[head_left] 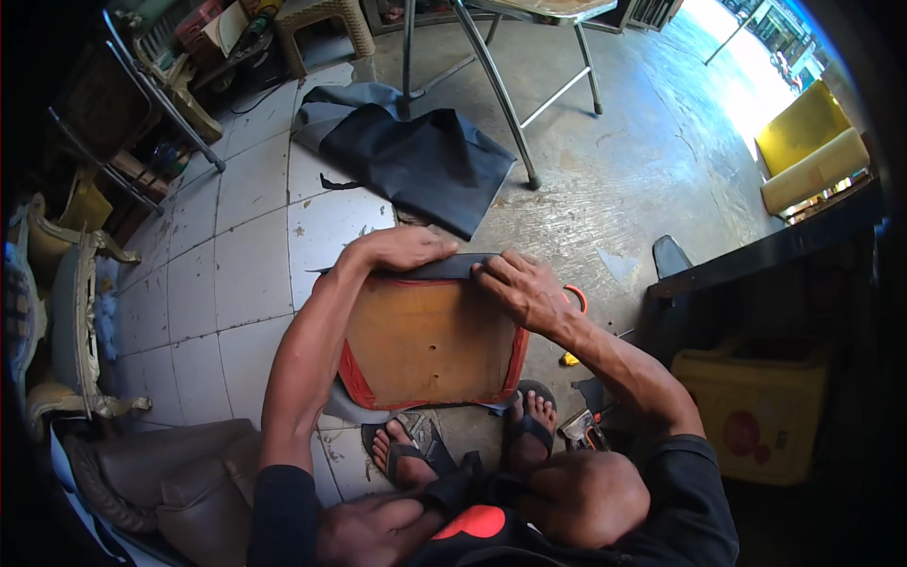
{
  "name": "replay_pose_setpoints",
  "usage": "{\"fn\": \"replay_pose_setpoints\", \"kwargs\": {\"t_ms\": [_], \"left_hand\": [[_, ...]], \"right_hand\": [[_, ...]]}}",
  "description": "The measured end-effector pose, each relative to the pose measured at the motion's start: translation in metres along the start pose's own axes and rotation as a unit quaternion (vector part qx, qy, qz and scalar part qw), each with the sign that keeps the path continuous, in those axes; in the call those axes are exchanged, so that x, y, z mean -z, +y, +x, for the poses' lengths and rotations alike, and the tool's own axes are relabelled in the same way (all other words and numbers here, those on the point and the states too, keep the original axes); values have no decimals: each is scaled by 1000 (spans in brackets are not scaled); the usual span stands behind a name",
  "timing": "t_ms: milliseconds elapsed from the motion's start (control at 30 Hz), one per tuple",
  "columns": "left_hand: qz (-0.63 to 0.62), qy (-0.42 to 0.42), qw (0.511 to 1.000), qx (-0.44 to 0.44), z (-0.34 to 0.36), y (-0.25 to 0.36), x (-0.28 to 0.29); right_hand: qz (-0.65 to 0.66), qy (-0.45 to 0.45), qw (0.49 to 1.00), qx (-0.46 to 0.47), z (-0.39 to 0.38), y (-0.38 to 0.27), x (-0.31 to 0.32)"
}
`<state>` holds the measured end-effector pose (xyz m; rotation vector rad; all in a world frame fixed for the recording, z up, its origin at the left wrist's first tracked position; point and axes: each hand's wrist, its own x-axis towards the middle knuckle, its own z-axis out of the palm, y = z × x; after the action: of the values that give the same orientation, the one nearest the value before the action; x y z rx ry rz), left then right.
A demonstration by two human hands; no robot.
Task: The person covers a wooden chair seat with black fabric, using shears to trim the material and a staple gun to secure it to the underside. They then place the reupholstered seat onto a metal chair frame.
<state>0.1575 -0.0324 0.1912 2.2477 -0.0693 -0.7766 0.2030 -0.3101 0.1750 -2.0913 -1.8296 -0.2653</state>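
Note:
An upturned seat panel (425, 326) lies before me, its brown wooden underside showing, with red material along its sides. Dark grey vinyl (439, 271) folds over the far edge. My left hand (402, 249) grips that vinyl at the far left corner, fingers pointing right and partly hidden behind the edge. Curled fingers of my right hand (520, 286) pinch the same strip further right. Just beyond my right wrist shows an orange handle loop (576, 299). A staple gun (584, 431) lies by my right foot, and a small yellow object (569, 359) is near the panel's right side.
Loose black vinyl (416, 156) is spread on the floor beyond the panel. A metal-legged chair (496, 94) stands behind it. Carved furniture frames (85, 312) and brown upholstery (189, 482) occupy the left. On the right are a dark bench (775, 250) and a yellow crate (746, 406).

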Motion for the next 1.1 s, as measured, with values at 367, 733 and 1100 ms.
{"fn": "replay_pose_setpoints", "kwargs": {"t_ms": [367,733,1100], "left_hand": [[62,44,997,28,-46,45,-11],[21,183,983,1,-58,97,8],[94,232,966,59,-21,128,-9]], "right_hand": [[112,85,925,-354,-125,-46,6],[97,-145,678,-714,-380,-178,-30],[37,-212,707,-674,-429,-215,-72]]}}
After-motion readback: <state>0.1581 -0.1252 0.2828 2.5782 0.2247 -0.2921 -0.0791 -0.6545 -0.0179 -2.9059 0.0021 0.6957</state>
